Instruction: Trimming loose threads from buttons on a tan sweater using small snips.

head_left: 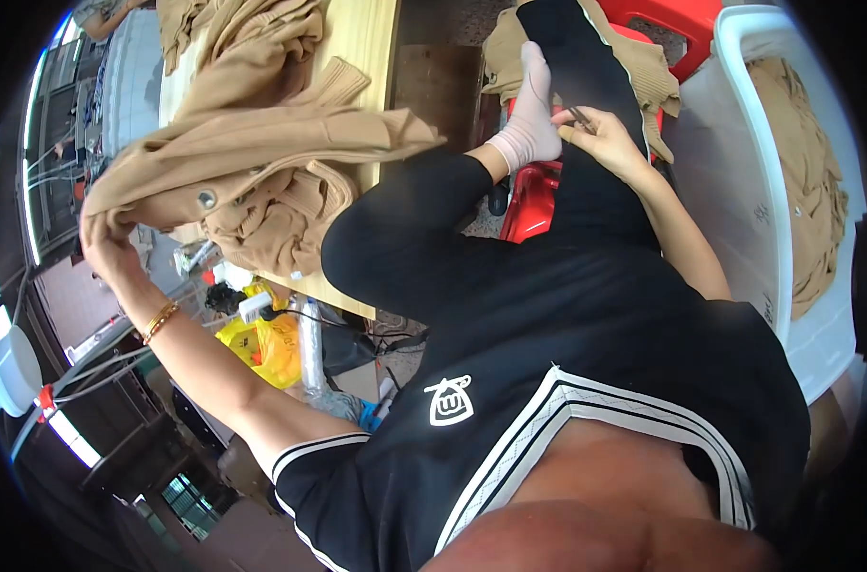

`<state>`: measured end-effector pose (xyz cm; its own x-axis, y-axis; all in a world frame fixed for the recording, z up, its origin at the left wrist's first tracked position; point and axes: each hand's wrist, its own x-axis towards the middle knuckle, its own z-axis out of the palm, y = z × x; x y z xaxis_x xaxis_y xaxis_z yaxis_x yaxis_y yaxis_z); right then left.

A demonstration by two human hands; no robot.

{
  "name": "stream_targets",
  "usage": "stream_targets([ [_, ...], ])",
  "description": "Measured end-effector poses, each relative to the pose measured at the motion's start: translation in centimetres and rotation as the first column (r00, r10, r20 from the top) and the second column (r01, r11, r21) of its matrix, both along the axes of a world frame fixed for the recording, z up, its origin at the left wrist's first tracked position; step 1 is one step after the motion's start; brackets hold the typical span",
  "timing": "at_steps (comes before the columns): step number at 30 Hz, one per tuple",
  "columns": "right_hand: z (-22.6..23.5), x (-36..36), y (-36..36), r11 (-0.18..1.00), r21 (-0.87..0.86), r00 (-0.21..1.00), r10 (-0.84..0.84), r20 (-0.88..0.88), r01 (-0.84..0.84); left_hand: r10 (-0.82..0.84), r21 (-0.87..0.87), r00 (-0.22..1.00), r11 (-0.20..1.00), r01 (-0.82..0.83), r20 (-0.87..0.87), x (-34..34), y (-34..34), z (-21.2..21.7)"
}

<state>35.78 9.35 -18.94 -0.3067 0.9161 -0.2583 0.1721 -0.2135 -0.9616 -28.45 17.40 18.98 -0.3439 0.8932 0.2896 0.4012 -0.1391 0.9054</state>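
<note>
Left hand (pixel 104 243) grips the tan cardigan (pixel 262 143) by its edge, garment draped over the wooden table (pixel 362 38). Right hand (pixel 605 138) pinches small snips (pixel 578 115), well apart from table, beside the socked foot (pixel 529 114).

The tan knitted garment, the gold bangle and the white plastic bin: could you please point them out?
tan knitted garment (pixel 262 143), head view, folded upper panel.
gold bangle (pixel 159 322), head view, band on wrist.
white plastic bin (pixel 763 143), head view, rim.
</note>
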Motion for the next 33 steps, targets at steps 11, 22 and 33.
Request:
stream_targets([
  [11,-0.4,0.7,-0.1,0.998,-0.063,0.999,-0.013,-0.035,0.01,-0.033,0.37,0.98,0.928,-0.043,0.196,-2.2,-4.3,11.7],
  [22,0.9,0.4,0.0,0.999,-0.038,0.999,-0.005,-0.033,0.004,-0.195,0.233,0.979,0.956,0.176,0.062,4.2,-6.2,6.2],
  [33,0.6,0.4,-0.4,0.999,-0.031,0.997,-0.031,-0.075,0.029,-0.345,0.122,0.938,0.931,0.345,-0.025,14.6,-10.4,-0.1],
])
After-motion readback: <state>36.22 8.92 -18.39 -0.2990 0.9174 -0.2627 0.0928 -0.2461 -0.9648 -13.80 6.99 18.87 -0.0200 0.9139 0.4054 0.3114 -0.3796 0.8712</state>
